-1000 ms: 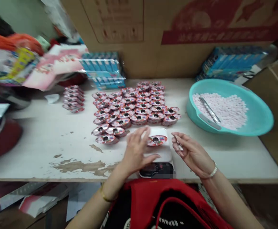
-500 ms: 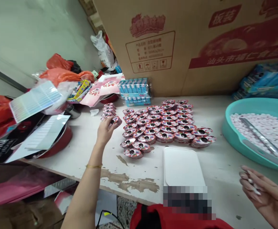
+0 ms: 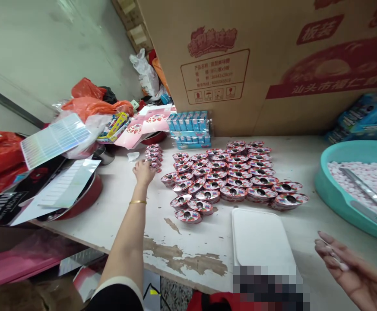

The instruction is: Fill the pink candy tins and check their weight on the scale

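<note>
1. The left hand has moved away from the white plastic board and now sits at the short stack of cups at the table's far left.
2. The table has peeling white paint, with a printed carton and blue boxed packs behind it.
3. Rows of round red-and-silver cups fill the middle, between that stack and a teal basin of pale pink sweets.
4. The left arm reaches straight out, fingers loosely curled at the stack; I can't tell whether they're gripping a cup.
5. Low at the right, the right hand pinches a small white piece between its fingertips.
</note>
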The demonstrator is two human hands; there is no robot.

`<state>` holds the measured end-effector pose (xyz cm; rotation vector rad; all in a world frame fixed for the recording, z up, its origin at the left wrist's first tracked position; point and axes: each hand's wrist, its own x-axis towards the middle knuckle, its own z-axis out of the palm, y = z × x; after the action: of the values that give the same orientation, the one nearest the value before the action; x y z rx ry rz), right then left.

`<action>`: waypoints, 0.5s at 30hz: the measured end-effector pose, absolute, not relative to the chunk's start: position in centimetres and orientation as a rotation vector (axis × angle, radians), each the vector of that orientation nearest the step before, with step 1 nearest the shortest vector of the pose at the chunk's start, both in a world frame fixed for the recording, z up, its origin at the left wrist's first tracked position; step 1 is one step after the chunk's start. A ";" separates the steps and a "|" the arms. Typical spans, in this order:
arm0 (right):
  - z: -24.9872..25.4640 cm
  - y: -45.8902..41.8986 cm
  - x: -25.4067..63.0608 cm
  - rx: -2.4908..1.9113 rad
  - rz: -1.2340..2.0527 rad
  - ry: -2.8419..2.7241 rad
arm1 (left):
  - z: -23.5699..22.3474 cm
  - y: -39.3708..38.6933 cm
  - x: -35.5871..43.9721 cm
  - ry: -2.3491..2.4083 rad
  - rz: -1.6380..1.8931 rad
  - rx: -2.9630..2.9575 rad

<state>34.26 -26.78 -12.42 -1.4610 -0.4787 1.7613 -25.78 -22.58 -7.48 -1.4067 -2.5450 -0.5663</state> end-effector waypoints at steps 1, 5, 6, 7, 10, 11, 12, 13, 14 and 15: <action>-11.7 -26.9 33.7 -1.499 1.725 -0.416 | -7.3 -22.6 -26.0 -2.549 -0.531 -1.389; -8.5 -27.4 31.7 -1.481 1.771 -0.320 | -6.1 -23.8 -25.2 -2.514 -0.470 -1.452; -7.9 -27.5 31.4 -1.428 1.816 -0.312 | -5.6 -24.1 -24.5 -2.483 -0.488 -1.484; -7.5 -27.5 31.1 -1.367 1.852 -0.293 | -5.0 -24.5 -23.6 -2.403 -0.534 -1.514; -7.4 -27.2 30.6 -1.251 1.907 -0.235 | -3.0 -25.6 -18.9 -2.179 -0.789 -1.636; -7.6 -27.1 30.5 -1.245 1.899 -0.241 | -2.5 -26.1 -16.5 -2.153 -0.869 -1.688; -7.8 -27.0 30.6 -1.244 1.885 -0.258 | -2.0 -26.7 -13.6 -2.138 -0.956 -1.782; -8.0 -27.0 30.6 -1.245 1.871 -0.282 | -1.8 -27.3 -10.5 -2.122 -1.033 -1.926; -8.1 -27.0 30.7 -1.242 1.866 -0.309 | -1.8 -27.9 -7.2 -2.068 -1.087 -2.085; -8.2 -27.2 30.8 -1.231 1.874 -0.335 | -2.1 -28.4 -3.9 -2.013 -1.076 -2.270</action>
<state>30.83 -27.15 -8.22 -1.2310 -0.3353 1.8736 -3.91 -28.41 -2.07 -2.2704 -2.0129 -1.0756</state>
